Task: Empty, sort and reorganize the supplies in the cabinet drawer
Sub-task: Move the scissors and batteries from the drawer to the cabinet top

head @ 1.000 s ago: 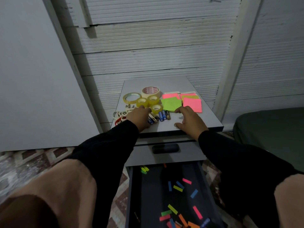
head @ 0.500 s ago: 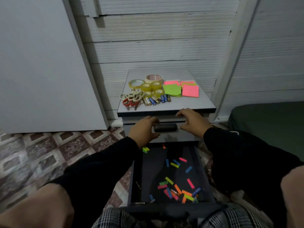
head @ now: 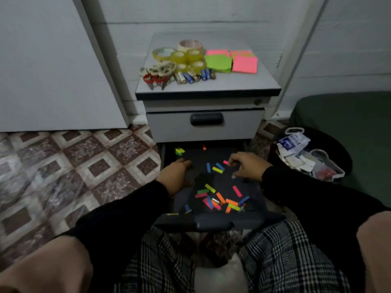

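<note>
The bottom drawer [head: 251, 194] of the grey cabinet is pulled out, and several coloured paper tabs [head: 220, 200] lie scattered on its dark floor. Both of my hands are inside it. My left hand [head: 176, 174] rests on the floor at the left side, knuckles up and fingers loosely bent, holding nothing I can see. At the right side, the thumb and forefinger of my right hand [head: 246, 166] pinch a pink tab [head: 225, 162]. On the cabinet top [head: 232, 84] lie tape rolls [head: 186, 57], scissors [head: 157, 76], batteries [head: 194, 76] and sticky notes [head: 244, 64].
The upper drawer [head: 205, 123] is closed. A dark bin holding white packets [head: 304, 155] stands right of the cabinet, beside a green cushion [head: 349, 115]. A white panel [head: 53, 60] leans against the wall on the left. Patterned floor tiles [head: 84, 166] spread to the left.
Both hands left the cabinet top, passed the upper drawer's front and came down into the open bottom drawer. The view has pulled back and tilted down.
</note>
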{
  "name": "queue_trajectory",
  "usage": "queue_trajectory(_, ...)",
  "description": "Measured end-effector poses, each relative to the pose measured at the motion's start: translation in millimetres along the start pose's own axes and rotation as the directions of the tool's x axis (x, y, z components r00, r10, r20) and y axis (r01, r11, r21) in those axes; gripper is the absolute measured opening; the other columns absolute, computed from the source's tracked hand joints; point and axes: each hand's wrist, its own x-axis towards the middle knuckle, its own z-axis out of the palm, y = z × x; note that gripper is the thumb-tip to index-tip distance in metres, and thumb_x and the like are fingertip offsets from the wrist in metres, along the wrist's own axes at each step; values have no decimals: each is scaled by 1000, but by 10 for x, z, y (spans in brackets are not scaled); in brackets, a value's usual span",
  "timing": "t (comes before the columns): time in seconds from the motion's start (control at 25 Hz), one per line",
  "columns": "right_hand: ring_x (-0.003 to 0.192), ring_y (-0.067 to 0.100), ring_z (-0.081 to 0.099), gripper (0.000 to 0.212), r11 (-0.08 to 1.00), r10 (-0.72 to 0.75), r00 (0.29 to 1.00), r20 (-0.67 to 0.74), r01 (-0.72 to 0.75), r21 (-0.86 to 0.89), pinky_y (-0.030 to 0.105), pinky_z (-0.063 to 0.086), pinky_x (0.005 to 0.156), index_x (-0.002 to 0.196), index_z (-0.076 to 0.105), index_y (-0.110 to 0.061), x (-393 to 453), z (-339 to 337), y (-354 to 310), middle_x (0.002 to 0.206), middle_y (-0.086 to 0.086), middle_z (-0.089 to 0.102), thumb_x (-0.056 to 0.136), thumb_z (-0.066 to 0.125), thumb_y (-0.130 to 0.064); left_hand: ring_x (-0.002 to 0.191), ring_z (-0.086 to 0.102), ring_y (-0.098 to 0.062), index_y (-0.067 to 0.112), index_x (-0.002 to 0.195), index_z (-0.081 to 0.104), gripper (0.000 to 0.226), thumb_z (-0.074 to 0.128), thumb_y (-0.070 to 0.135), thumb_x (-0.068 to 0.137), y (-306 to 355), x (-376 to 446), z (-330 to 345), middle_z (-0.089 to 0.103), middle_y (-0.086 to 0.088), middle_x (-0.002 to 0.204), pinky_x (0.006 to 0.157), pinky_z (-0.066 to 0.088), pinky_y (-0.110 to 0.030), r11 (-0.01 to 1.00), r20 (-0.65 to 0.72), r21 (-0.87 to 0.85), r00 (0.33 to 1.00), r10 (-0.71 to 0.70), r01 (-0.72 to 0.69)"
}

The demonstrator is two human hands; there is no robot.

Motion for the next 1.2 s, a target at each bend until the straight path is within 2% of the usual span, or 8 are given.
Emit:
queue_trajectory(0.16,104,26,61,34,997,77,981,176,-80,7,28,47,83,109,61,-5,116,381,264,111,13,64,77,71,-5,116,53,-27,16,130,51,51,68,24,82,-182,75,314,49,-10,130,92,41,-30,994,158,98,986,-57,41)
queue_trajectory(0.28,106,28,60,36,995,103,966,236,-99,-29,23,44,74,112,61,-3,204,572,367,111,13,64,77,70,-3,116,55,-28,13,126,56,46,67,20,82,-360,163,494,56,-12,126,91,42,-30,985,268,163,959,-96,53)
queue_trajectory(0.52,97,22,59,28,984,145,905,401,-90,-152,22,43,73,101,61,-11,444,935,555,113,10,63,77,71,-4,116,56,-30,1,122,58,34,40,18,99,-442,282,856,59,-17,124,95,44,-34,952,489,304,864,-116,-44)
queue_trajectory(0.8,105,29,59,22,956,166,869,467,-25,-293,33,48,86,106,63,2,530,1136,648,113,16,64,86,60,-6,124,52,-29,0,127,53,34,35,11,100,-464,349,1095,54,-17,132,98,42,-33,921,549,381,821,-156,-79)
queue_trajectory(0.88,103,30,60,9,947,164,865,474,-4,-321,34,47,82,91,63,-1,541,1181,651,110,17,64,87,56,-5,127,49,-29,-1,129,51,35,33,10,100,-460,362,1116,51,-17,135,100,41,-33,927,549,368,821,-155,-71)
queue_trajectory(1.0,94,26,59,23,932,182,857,482,5,-362,32,46,81,70,53,-11,541,1244,646,101,15,62,93,49,-8,130,46,-27,0,133,47,37,32,9,101,-472,372,1133,48,-16,140,102,38,-31,939,560,341,813,-162,-48)
queue_trajectory(1.08,98,25,62,18,918,209,835,509,12,-397,32,48,87,87,66,-4,538,1291,665,105,14,64,93,50,-9,131,45,-27,0,136,43,38,32,9,101,-498,386,1134,45,-16,141,103,36,-30,952,558,306,813,-167,-15)
queue_trajectory(1.2,107,26,62,24,908,233,790,567,31,-417,33,50,93,109,67,0,544,1309,669,114,13,66,90,54,-7,131,44,-29,-2,137,41,39,34,11,101,-520,420,1149,44,-18,142,104,35,-30,971,567,237,811,-145,9)
